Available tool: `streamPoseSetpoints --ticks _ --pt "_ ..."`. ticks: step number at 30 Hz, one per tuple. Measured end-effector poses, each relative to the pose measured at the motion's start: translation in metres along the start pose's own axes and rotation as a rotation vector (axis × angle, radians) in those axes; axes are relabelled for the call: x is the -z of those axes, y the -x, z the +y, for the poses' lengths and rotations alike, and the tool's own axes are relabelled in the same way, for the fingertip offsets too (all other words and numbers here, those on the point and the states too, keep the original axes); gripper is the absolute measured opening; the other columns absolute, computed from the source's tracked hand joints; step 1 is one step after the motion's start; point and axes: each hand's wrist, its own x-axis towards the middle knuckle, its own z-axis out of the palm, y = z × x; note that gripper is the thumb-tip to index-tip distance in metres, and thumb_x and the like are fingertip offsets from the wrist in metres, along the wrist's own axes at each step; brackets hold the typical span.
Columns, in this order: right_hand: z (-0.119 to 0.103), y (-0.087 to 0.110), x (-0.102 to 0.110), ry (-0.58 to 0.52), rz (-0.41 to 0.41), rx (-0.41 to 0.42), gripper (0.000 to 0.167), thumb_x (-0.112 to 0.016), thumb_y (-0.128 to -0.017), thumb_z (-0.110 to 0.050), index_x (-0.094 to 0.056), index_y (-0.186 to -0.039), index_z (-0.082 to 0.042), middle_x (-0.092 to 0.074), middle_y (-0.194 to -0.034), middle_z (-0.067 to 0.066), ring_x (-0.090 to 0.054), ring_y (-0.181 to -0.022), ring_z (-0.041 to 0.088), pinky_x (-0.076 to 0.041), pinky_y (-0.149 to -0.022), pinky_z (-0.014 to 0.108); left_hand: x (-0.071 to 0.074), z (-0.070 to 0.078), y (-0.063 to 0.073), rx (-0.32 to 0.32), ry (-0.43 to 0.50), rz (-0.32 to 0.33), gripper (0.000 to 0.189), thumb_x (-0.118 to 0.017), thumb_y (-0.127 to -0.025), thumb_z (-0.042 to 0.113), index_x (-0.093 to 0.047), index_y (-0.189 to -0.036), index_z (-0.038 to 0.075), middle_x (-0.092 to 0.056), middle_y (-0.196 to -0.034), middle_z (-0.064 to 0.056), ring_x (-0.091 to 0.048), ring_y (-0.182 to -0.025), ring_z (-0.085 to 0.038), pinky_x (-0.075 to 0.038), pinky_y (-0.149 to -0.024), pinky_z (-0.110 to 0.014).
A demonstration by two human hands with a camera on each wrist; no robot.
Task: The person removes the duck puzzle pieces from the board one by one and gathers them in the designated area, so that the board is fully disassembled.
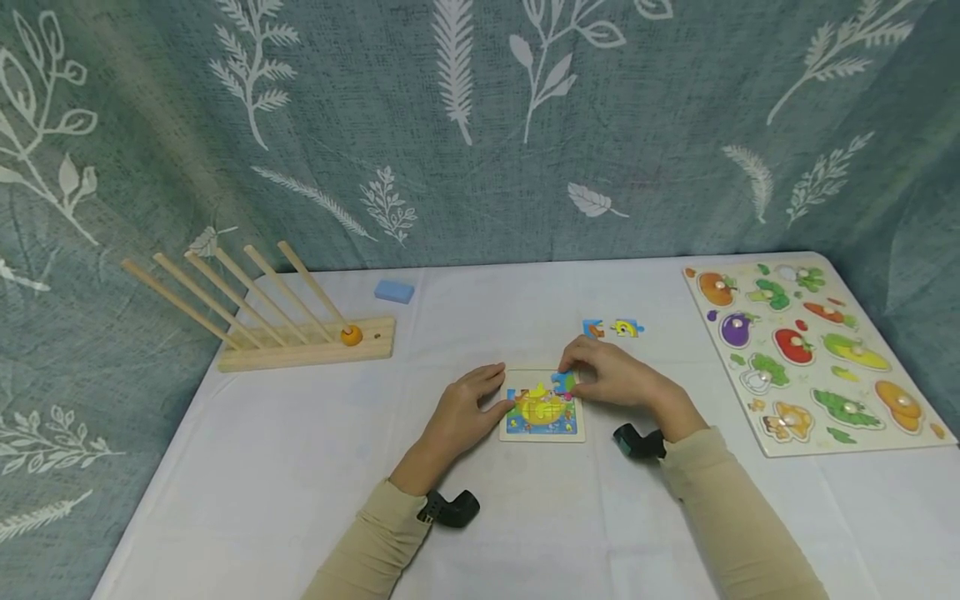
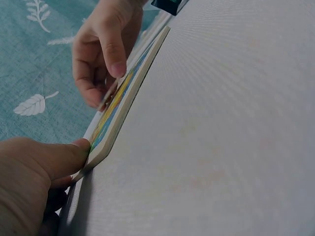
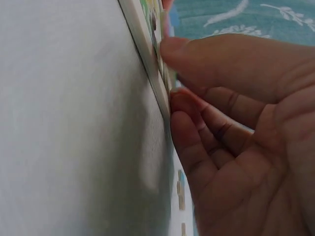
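**Right hand [image 1: 618, 377] pinches a jigsaw piece [image 1: 562, 383] at the corner of a wooden puzzle tray [image 1: 542, 439]**

The small tray lies on the white-covered desk [image 1: 300, 475], directly in front of the person, with a yellow picture on blue partly assembled inside it. The left hand [image 1: 463, 414] grips the tray's left edge, thumb on the rim and fingers clamped against the side. The right hand's thumb and fingers are closed on the piece, which sits tilted over the tray's far right corner. Two loose jigsaw pieces [image 1: 627, 327] lie just beyond that hand, side by side.

To the left stands a wooden peg rack [image 1: 300, 357] with six slanting rods and an orange bead [image 1: 351, 336] at the rightmost; a blue block [image 1: 394, 291] lies near it. A vegetable knob puzzle [image 1: 804, 377] rests at the right.
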Motion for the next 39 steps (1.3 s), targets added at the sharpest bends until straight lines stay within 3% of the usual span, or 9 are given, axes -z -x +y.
streamPoseSetpoints --ticks 5,12,20,30,39 --pt "0.004 0.004 0.006 -0.025 0.045 -0.064 0.025 -0.072 -0.083 -0.015 -0.064 -0.107 -0.009 -0.063 -0.107 0.003 -0.058 -0.099 0.018 -0.05 -0.09 0.038 -0.001 -0.001 0.001 -0.003 -0.004 -0.004 0.051 -0.073 -0.084 0.024 -0.059 -0.125 -0.003 -0.057 -0.133 -0.012 -0.051 -0.127 -0.027 -0.044 -0.105 -0.038" --pt "0.02 0.016 0.025 -0.058 0.176 -0.091 0.027 -0.07 -0.085 -0.006 -0.065 -0.111 -0.002 -0.064 -0.11 0.013 -0.06 -0.1 0.026 -0.052 -0.09 0.043 -0.002 -0.001 0.001 -0.001 0.0 -0.002 0.051 -0.073 -0.084 0.024 -0.059 -0.125 -0.003 -0.057 -0.134 -0.011 -0.051 -0.127 -0.027 -0.044 -0.105 -0.038" --pt "0.042 0.038 0.049 -0.016 0.303 -0.237 0.029 -0.061 -0.09 -0.003 -0.061 -0.119 0.003 -0.06 -0.119 0.021 -0.057 -0.109 0.036 -0.048 -0.095 0.049 -0.001 -0.001 0.002 0.003 -0.002 0.0 0.051 -0.073 -0.084 0.024 -0.06 -0.124 -0.003 -0.057 -0.133 -0.011 -0.051 -0.127 -0.027 -0.044 -0.105 -0.038" --pt "0.063 0.053 0.06 0.043 0.351 -0.361 0.033 -0.059 -0.093 -0.009 -0.059 -0.125 0.002 -0.054 -0.129 0.025 -0.053 -0.116 0.04 -0.042 -0.1 0.055 0.0 -0.002 0.002 -0.004 0.001 0.005 0.051 -0.073 -0.084 0.023 -0.059 -0.125 -0.003 -0.057 -0.133 -0.012 -0.051 -0.127 -0.027 -0.044 -0.105 -0.038" --pt "0.072 0.054 0.06 0.11 0.329 -0.368 0.031 -0.057 -0.092 -0.004 -0.06 -0.122 0.003 -0.054 -0.128 0.027 -0.047 -0.123 0.043 -0.035 -0.106 0.057 0.0 -0.001 0.001 -0.011 0.004 0.004 0.051 -0.074 -0.083 0.024 -0.06 -0.124 -0.004 -0.058 -0.133 -0.012 -0.052 -0.126 -0.027 -0.044 -0.105 -0.038"
